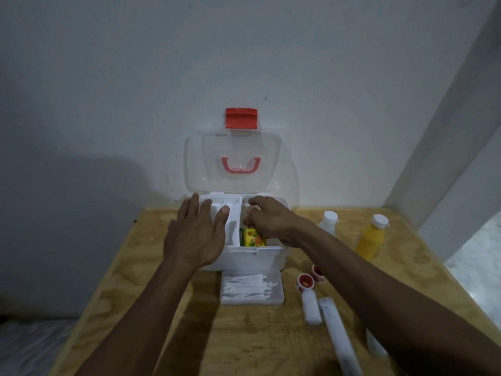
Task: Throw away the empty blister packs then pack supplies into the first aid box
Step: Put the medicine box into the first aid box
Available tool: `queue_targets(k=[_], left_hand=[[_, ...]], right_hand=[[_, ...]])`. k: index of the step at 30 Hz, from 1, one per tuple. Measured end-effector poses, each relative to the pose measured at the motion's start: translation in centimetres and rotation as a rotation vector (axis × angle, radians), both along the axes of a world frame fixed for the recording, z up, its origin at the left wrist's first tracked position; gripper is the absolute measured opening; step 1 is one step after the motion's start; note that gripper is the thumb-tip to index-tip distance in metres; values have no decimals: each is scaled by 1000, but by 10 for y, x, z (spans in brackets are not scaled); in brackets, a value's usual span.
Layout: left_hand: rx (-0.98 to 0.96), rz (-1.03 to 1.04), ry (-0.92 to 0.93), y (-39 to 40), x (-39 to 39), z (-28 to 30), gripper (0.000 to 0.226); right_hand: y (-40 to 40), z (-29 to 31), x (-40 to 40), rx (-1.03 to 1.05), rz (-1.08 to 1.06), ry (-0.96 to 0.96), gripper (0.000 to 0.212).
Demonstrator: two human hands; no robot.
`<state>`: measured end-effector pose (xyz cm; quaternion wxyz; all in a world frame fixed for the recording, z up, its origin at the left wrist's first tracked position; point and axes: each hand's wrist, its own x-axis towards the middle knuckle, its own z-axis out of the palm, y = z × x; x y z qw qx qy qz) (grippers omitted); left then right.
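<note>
The white first aid box (252,257) stands open on the wooden table, its clear lid (238,164) with a red latch leaning against the wall. My left hand (196,232) lies flat with spread fingers on the box's left side and white inner tray (233,213). My right hand (267,219) reaches into the right compartment, fingers curled around something small and pale that I cannot make out. A yellow-green carton (253,238) lies inside, below that hand.
In front of the box lies a clear case of cotton swabs (252,290). To the right are two small red-capped containers (306,282), white tubes (311,308), a white bottle (329,221) and a yellow bottle (371,238). The wall is close behind.
</note>
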<state>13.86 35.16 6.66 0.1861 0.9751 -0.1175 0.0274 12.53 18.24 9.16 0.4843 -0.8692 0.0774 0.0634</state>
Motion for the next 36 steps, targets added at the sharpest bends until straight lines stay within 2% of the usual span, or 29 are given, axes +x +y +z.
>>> queue_targets(k=[2, 6, 11, 13, 15, 20, 22, 24, 31, 33, 36], left_hand=[[7, 4, -2, 0, 0, 0, 69], [4, 9, -1, 0, 0, -1, 68], [2, 11, 0, 0, -1, 0, 67], [7, 15, -1, -1, -1, 0, 66], [11, 15, -4, -1, -1, -1, 66], [14, 16, -21, -1, 0, -1, 65], [15, 16, -24, -1, 0, -1, 65], [14, 14, -24, -1, -1, -1, 65], [10, 17, -25, -1, 0, -3, 65], [5, 10, -21, 0, 1, -2, 66], [-6, 3, -28, 0, 2, -2, 66]], right_hand=[[2, -2, 0, 71, 21, 5, 26], [6, -6, -1, 125, 24, 14, 36], [8, -5, -1, 181, 8, 12, 35], [8, -4, -2, 197, 17, 7, 30], [8, -3, -4, 203, 30, -1, 14], [7, -3, -5, 226, 47, -13, 13], [6, -3, -4, 224, 38, -14, 19], [6, -2, -4, 208, 24, -13, 20], [6, 2, -9, 69, 53, 17, 43], [6, 12, -18, -8, 51, -37, 46], [3, 30, -41, -171, 39, -222, 44]])
